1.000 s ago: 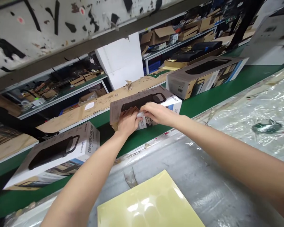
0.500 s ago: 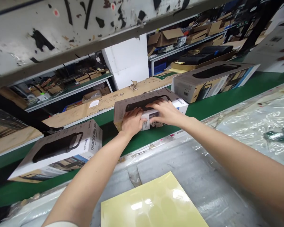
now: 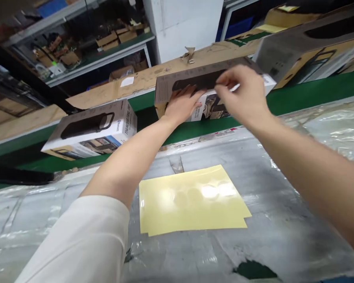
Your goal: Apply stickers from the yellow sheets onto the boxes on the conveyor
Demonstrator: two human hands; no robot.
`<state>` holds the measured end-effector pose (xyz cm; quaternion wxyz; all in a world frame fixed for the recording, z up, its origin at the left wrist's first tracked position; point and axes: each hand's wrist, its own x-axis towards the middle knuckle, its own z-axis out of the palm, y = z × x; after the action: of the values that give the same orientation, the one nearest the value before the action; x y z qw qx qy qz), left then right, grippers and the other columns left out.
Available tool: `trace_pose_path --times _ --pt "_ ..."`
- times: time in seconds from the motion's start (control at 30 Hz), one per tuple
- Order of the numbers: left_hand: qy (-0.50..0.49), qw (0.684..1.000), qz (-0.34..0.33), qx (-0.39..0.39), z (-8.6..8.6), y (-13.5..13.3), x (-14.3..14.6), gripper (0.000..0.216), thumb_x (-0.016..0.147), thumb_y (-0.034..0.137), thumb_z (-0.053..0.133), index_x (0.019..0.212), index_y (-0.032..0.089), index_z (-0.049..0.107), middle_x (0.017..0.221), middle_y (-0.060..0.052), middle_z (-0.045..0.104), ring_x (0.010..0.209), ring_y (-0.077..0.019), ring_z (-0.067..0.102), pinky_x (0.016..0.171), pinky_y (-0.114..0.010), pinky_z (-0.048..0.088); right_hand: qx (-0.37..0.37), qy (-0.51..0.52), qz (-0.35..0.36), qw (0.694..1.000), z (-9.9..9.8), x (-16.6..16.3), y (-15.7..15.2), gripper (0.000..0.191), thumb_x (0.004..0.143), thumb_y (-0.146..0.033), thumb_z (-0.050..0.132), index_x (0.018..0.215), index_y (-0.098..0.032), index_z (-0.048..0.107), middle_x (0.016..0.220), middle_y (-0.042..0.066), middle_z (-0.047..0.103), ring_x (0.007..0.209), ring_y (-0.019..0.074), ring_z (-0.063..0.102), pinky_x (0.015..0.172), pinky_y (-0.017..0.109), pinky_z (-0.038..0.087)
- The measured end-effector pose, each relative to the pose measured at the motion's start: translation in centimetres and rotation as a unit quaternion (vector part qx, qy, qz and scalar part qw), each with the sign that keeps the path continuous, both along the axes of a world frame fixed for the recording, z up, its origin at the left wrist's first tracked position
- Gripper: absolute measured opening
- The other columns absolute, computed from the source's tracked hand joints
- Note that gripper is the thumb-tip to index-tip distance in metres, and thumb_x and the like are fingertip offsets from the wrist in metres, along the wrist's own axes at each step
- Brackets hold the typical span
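A printed speaker box [image 3: 177, 80] lies lengthwise on the green conveyor belt [image 3: 306, 94]. My left hand [image 3: 181, 105] rests flat on the box's near top edge, fingers stretched out. My right hand [image 3: 243, 96] hovers over the box's right part, fingers curled loosely; what is under them is hidden. A stack of pale yellow sheets [image 3: 191, 200] lies on the plastic-covered bench [image 3: 253, 251] below my arms.
A second speaker box [image 3: 91, 127] lies on the belt to the left, a third [image 3: 306, 47] to the right. Brown cardboard strips [image 3: 112, 88] line the belt's far side. Shelves with small cartons [image 3: 106, 43] stand behind, beside a white pillar [image 3: 185, 23].
The view has tilted down, showing more of the bench and the yellow sheets. My right hand has lifted off the box and shifted right; my left hand stays on the box.
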<state>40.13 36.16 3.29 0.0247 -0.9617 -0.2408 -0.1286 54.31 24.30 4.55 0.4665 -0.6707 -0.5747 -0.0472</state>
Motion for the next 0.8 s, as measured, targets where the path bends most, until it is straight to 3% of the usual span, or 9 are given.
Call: trace_pose_path --times 0.07,0.13,0.2,0.27,0.4,0.53,0.67,0.8 --pt "-0.009 1.000 0.008 -0.011 -0.1 -0.4 0.0 0.047 0.103 0.024 0.052 0.150 0.026 0.051 0.156 -0.008 0.048 0.149 -0.0290 0.037 0.121 -0.048 0.031 -0.020 -0.017 0.158 0.987 -0.9 -4.2 -5.4 0.009 0.098 -0.027 0.061 0.094 -0.023 0.068 0.093 0.007 0.069 0.087 0.0255 0.065 0.080 0.039 0.052" --pt "-0.018 1.000 0.007 -0.016 -0.4 -0.8 0.1 0.047 0.101 0.021 0.051 0.148 0.027 0.053 0.153 -0.008 0.050 0.150 -0.0297 0.036 0.121 -0.049 0.031 -0.083 -0.037 0.343 0.935 -2.3 -8.4 -9.8 0.014 0.101 -0.024 0.056 0.096 -0.024 0.069 0.089 0.006 0.068 0.084 0.0243 0.064 0.075 0.037 0.051" --pt "-0.025 0.999 0.006 -0.019 -0.8 -1.2 0.0 0.048 0.101 0.019 0.050 0.149 0.027 0.052 0.153 -0.008 0.050 0.150 -0.0315 0.035 0.120 -0.053 0.031 -0.148 -0.081 0.411 0.896 -4.0 -11.6 -12.5 0.021 0.103 -0.017 0.049 0.100 -0.021 0.070 0.092 0.008 0.067 0.085 0.0240 0.061 0.075 0.037 0.049" --pt "-0.025 0.999 0.008 -0.024 -0.9 -1.5 -0.2 0.050 0.101 0.018 0.047 0.150 0.026 0.049 0.155 -0.011 0.047 0.151 -0.0334 0.033 0.119 -0.057 0.029 -0.186 -0.121 0.434 0.873 -5.4 -13.7 -13.3 0.026 0.103 -0.012 0.046 0.102 -0.018 0.071 0.093 0.010 0.065 0.086 0.0237 0.059 0.076 0.036 0.048" --pt "0.000 0.998 -0.003 -0.058 0.3 -2.6 -1.8 0.053 0.098 0.010 0.044 0.149 0.026 0.049 0.156 -0.009 0.046 0.150 -0.0290 0.035 0.122 -0.054 0.025 -0.217 -0.133 0.451 0.855 -6.8 -14.6 -11.8 0.021 0.099 -0.008 0.054 0.097 -0.017 0.072 0.090 0.007 0.061 0.083 0.0219 0.056 0.071 0.031 0.046" --pt "-0.052 0.996 -0.006 -0.073 1.5 -5.8 -6.4 0.053 0.094 0.002 0.039 0.139 0.025 0.057 0.155 -0.006 0.047 0.150 -0.0239 0.035 0.123 -0.049 0.026 -0.222 -0.115 0.475 0.844 -6.7 -14.3 -10.5 0.022 0.098 -0.008 0.054 0.089 -0.017 0.072 0.086 0.005 0.058 0.079 0.0191 0.057 0.067 0.028 0.046" --pt "-0.077 0.979 0.000 -0.187 0.2 -10.3 -13.7 0.040 0.098 0.009 0.042 0.129 0.022 0.063 0.136 -0.009 0.062 0.131 -0.0230 0.054 0.112 -0.041 0.043 -0.210 -0.096 0.474 0.850 -6.7 -14.4 -10.6 0.029 0.103 -0.014 0.049 0.085 -0.018 0.072 0.085 0.006 0.059 0.076 0.0181 0.058 0.068 0.028 0.047" --pt "-0.063 0.949 -0.013 -0.307 -2.5 -13.0 -20.1 0.034 0.098 0.016 0.053 0.131 0.021 0.063 0.132 -0.009 0.065 0.127 -0.0224 0.058 0.110 -0.036 0.046 -0.215 -0.079 0.469 0.853 -6.7 -14.3 -10.9 0.026 0.104 -0.019 0.048 0.094 -0.019 0.072 0.089 0.006 0.061 0.079 0.0191 0.060 0.071 0.030 0.050"
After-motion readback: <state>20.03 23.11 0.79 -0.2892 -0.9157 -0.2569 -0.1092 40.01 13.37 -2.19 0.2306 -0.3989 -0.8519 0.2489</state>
